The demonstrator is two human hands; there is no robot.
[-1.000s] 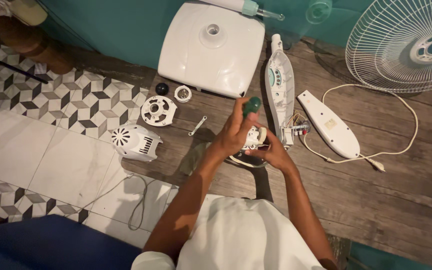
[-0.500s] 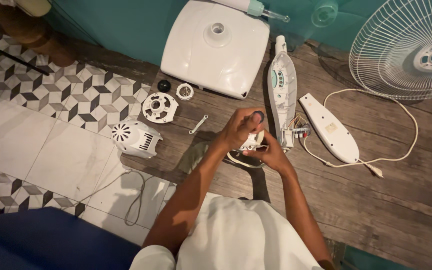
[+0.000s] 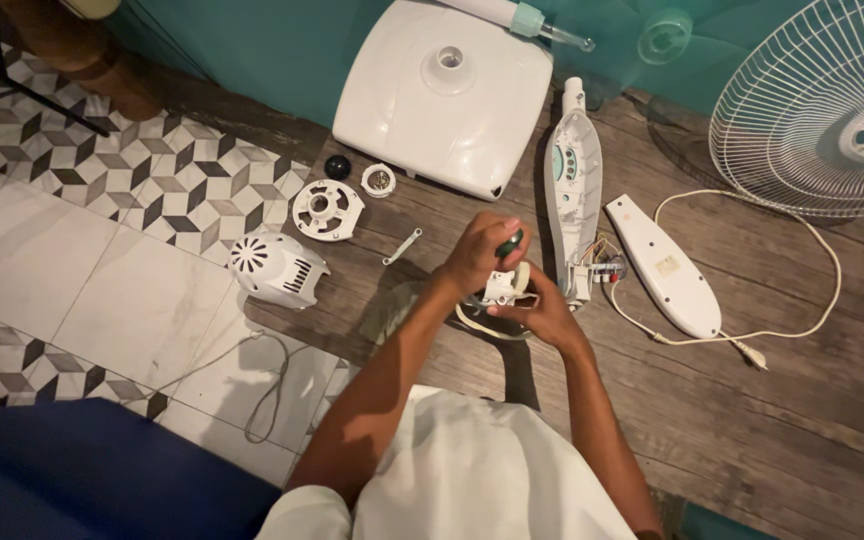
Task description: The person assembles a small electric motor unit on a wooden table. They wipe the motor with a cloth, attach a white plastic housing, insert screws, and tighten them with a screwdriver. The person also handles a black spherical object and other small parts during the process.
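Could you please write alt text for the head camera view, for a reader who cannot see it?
Seen from above, a person's left hand grips a green-handled tool over a small white part held by the right hand. Dismantled fan pieces lie around on the floor: a square white base, a wire grille, and a motor cover.

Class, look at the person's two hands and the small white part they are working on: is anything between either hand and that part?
Nothing visible does. The right hand cradles the small white part directly, and the left hand grips a green-handled screwdriver pointing down onto it. The other fan pieces lie apart on the wooden floor.
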